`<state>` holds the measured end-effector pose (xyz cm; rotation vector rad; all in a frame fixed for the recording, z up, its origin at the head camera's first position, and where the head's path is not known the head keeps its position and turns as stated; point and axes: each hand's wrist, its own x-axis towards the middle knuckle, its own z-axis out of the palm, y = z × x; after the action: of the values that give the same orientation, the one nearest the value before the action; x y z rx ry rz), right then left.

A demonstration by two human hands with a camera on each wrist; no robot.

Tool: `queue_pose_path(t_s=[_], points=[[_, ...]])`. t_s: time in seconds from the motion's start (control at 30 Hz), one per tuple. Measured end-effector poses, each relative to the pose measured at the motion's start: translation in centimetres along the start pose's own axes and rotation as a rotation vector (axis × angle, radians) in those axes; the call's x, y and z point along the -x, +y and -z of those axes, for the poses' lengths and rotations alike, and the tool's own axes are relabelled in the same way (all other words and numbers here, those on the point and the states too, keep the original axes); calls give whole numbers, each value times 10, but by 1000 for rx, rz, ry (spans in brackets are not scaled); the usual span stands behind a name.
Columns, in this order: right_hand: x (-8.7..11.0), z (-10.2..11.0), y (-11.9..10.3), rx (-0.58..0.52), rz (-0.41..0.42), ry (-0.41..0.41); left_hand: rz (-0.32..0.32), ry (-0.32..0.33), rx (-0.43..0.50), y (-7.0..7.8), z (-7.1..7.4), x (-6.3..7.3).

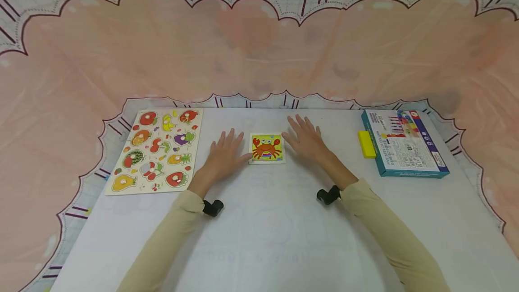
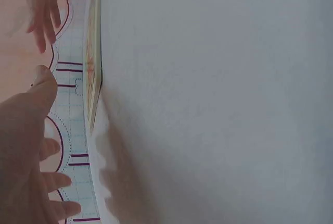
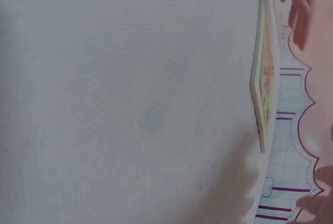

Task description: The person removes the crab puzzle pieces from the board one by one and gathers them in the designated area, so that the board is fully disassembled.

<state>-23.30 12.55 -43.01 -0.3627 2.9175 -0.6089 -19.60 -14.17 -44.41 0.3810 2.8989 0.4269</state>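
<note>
A small square crab puzzle (image 1: 266, 148) lies flat on the white table between the two hands, its orange-red crab on a yellow ground. My left hand (image 1: 224, 156) is spread palm down on its left side, the thumb tip right at the puzzle's lower left edge. On the other side my right hand (image 1: 307, 139) has its fingers stretched out, the thumb close to the upper right corner. Neither hand holds anything. From the left wrist, the puzzle (image 2: 93, 57) shows nearly edge-on past the left thumb (image 2: 44, 86). The right wrist view also has the puzzle (image 3: 264, 78) edge-on.
To the left lies a fruit puzzle board (image 1: 156, 152) with several fruit pieces. On the right is a teal and white box (image 1: 407, 143), with a yellow block (image 1: 366, 144) against its left side. A patterned cloth (image 1: 259, 53) hangs behind the table (image 1: 267, 233).
</note>
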Motion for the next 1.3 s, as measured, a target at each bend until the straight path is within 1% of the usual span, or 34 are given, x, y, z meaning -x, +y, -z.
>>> queue_pose_path(t_s=[0.13,0.3,0.43,0.53,0.73,0.8,0.87,0.97,1.07,1.13,1.3], points=[[-5,-1,0,-114,76,-7,-64,4,-11,9,-3,5],[-17,-3,-6,-242,184,-24,-126,21,2,26,-10,7],[-27,-1,-16,-269,238,-37,-187,21,14,37,-17,8],[-33,0,-22,-251,251,-65,-221,30,24,44,-20,9],[-44,0,-31,-178,278,-167,-285,60,14,50,-24,9],[-48,-1,-32,-154,296,-191,-302,53,14,51,-25,9],[-52,-2,-34,-139,308,-219,-310,40,34,51,-25,8],[-57,-6,-36,-120,327,-266,-315,9,55,52,-25,8],[-61,-10,-37,-92,357,-309,-325,3,56,53,-25,6],[-62,-12,-38,-80,372,-326,-318,0,34,53,-26,5],[-67,-16,-41,-47,377,-344,-268,-33,-48,55,-25,2]])
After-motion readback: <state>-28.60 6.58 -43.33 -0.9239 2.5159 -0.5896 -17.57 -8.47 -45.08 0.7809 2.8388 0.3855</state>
